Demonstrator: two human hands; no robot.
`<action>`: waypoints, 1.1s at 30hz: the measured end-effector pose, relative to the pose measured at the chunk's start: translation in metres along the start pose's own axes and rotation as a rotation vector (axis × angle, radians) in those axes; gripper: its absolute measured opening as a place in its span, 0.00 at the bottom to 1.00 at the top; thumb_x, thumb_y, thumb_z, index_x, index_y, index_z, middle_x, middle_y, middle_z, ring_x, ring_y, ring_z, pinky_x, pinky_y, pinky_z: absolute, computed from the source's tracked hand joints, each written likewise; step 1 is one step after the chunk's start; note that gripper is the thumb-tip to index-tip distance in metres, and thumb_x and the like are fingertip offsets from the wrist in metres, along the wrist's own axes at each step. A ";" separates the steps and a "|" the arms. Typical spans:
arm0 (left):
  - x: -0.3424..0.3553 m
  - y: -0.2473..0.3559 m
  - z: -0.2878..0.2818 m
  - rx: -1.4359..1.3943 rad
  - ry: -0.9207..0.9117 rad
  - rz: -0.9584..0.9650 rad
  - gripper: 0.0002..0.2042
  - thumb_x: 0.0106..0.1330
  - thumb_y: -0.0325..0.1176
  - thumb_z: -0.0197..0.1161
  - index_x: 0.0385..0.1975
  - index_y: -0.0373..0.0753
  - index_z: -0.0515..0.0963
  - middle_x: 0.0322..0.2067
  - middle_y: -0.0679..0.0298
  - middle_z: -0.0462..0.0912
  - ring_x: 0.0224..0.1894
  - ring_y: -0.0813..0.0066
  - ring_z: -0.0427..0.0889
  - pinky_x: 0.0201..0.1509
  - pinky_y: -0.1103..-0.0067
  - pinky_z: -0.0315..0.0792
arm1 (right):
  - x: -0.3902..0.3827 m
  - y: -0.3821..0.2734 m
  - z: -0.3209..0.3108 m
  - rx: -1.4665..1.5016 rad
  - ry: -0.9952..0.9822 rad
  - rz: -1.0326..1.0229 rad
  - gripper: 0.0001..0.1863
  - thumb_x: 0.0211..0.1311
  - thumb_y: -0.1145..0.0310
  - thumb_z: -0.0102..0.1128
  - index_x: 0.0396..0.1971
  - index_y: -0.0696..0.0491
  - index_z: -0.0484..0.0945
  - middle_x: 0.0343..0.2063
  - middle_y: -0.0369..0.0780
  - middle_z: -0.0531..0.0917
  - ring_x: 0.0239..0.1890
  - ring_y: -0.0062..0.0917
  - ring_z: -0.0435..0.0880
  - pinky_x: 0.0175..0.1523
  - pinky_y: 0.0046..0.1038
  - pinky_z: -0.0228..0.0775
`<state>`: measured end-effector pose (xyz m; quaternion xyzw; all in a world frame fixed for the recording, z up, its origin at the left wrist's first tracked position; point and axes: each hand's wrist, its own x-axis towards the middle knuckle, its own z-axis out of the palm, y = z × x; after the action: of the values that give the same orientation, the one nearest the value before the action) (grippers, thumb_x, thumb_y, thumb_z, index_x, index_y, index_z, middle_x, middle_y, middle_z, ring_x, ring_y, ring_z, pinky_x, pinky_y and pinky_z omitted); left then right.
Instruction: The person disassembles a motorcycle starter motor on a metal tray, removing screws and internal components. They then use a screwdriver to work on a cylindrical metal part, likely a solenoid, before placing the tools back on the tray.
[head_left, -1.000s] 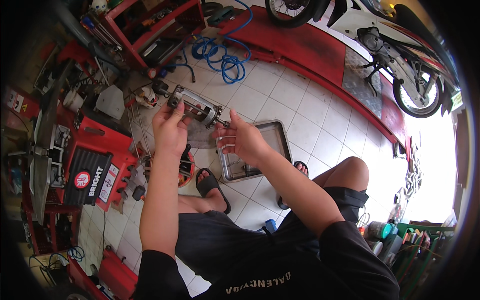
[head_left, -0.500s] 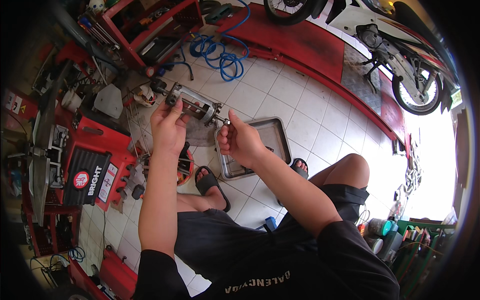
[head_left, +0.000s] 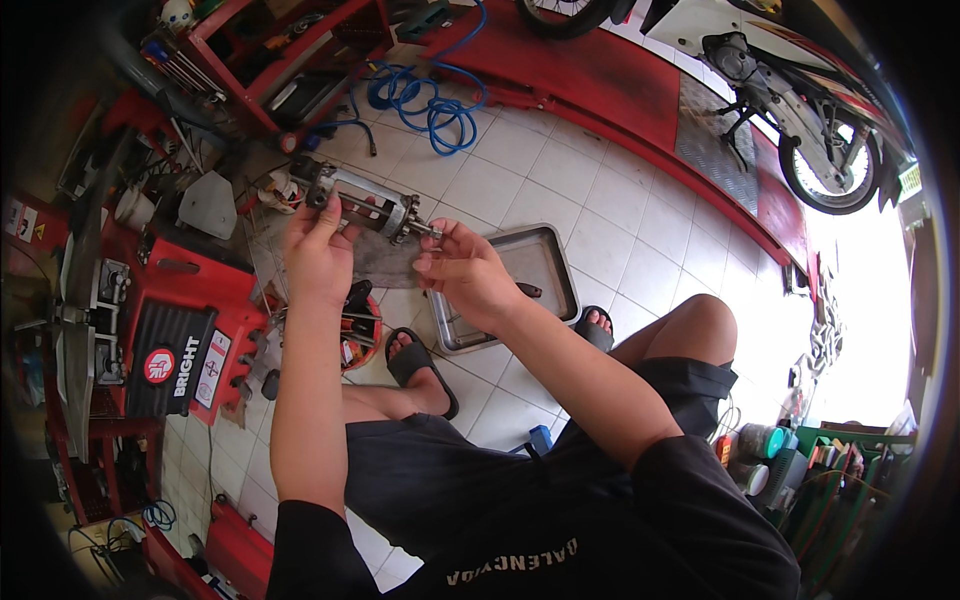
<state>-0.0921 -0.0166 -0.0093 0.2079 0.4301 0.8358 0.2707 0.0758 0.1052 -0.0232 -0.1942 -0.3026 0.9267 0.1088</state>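
Observation:
A grey metal device [head_left: 392, 207] with a cage-like open frame and a thin shaft at one end lies nearly level above the tiled floor; its exact kind I cannot tell. My left hand [head_left: 322, 255] is closed round its far-left end, thumb on top. At the right end, the fingers of my right hand [head_left: 468, 272] curl at the shaft [head_left: 430, 232]. The index fingertip meets the shaft, while the thumb shows a little below it. Partly beneath my right hand sits a shallow metal tray [head_left: 570, 290] on the floor, with a dark-handled tool [head_left: 529, 290] in it.
A red tub of tools [head_left: 372, 335] stands by my left foot. Red machine with black cover [head_left: 180, 350] is at left, red tool cart [head_left: 265, 80] behind. Coiled blue hose [head_left: 440, 115] lies ahead. A motorcycle [head_left: 800, 110] stands on a red lift platform [head_left: 590, 75].
Both hands and the device have shifted slightly left. My right hand's fingers have loosened from a tighter curl, the thumb dropping below the shaft. The view has moved a little too.

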 end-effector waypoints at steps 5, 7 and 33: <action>-0.002 0.002 0.012 -0.020 0.061 -0.015 0.07 0.71 0.26 0.61 0.47 0.37 0.79 0.45 0.62 0.84 0.47 0.69 0.83 0.54 0.68 0.78 | 0.006 -0.008 -0.030 0.031 -0.153 0.227 0.13 0.72 0.60 0.58 0.47 0.53 0.76 0.36 0.34 0.78 0.36 0.23 0.77 0.42 0.30 0.69; -0.001 -0.002 0.015 -0.017 0.036 -0.023 0.08 0.71 0.26 0.61 0.47 0.37 0.79 0.45 0.62 0.84 0.48 0.69 0.83 0.53 0.69 0.78 | 0.016 0.002 -0.050 0.117 -0.292 0.231 0.16 0.71 0.60 0.60 0.51 0.53 0.75 0.38 0.34 0.78 0.37 0.23 0.77 0.42 0.29 0.70; -0.001 -0.001 0.008 -0.008 0.066 -0.021 0.08 0.71 0.26 0.62 0.47 0.38 0.79 0.45 0.63 0.84 0.46 0.72 0.83 0.50 0.73 0.78 | 0.002 0.012 -0.017 -0.003 0.008 -0.052 0.17 0.72 0.51 0.58 0.40 0.52 0.77 0.32 0.33 0.78 0.35 0.21 0.77 0.39 0.29 0.69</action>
<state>-0.0868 -0.0117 -0.0056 0.1744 0.4379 0.8409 0.2659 0.0800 0.1045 -0.0436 -0.1900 -0.3087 0.9224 0.1336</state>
